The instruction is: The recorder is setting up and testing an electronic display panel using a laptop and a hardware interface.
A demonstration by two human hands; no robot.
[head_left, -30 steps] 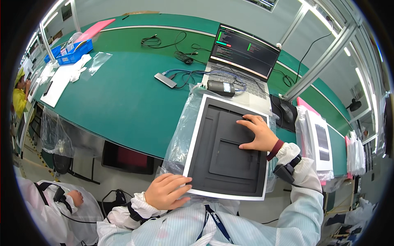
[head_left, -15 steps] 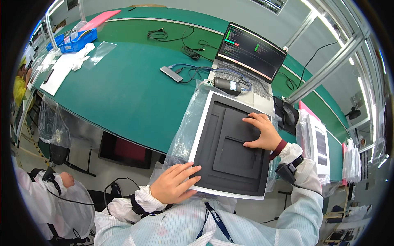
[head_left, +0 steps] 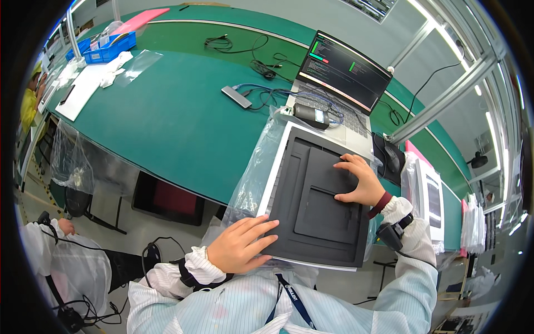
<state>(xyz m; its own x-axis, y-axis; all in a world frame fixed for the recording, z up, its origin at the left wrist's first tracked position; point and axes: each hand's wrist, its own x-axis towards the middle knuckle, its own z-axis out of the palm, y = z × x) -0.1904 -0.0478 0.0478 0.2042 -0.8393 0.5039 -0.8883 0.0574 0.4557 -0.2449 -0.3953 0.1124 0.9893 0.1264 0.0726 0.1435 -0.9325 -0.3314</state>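
Note:
A black moulded tray insert (head_left: 328,222) with stepped recesses sits in a white box (head_left: 276,170) in front of me, raised a little at its left side, where a striped gap shows. My right hand (head_left: 361,181) bends its thumb and fingers round a raised part of the insert, towards its right side. At the near left corner, my left hand (head_left: 239,245) lies with fingers stretched and slightly spread, fingertips touching the insert's edge. Clear plastic film (head_left: 247,186) spreads out from under the box.
Behind the box stands an open laptop (head_left: 345,69), with a black cabled device (head_left: 308,116) on it. A grey hub (head_left: 236,96) lies left of it, a mouse (head_left: 393,156) right. Another white box (head_left: 431,200) is farther right; blue bins (head_left: 111,49) stand far left. A person's hand (head_left: 67,225) shows lower left.
The black insert has risen slightly at its left side, and a striped gap has appeared beside the white rim. Both hands stay on it. The person at lower left has shifted.

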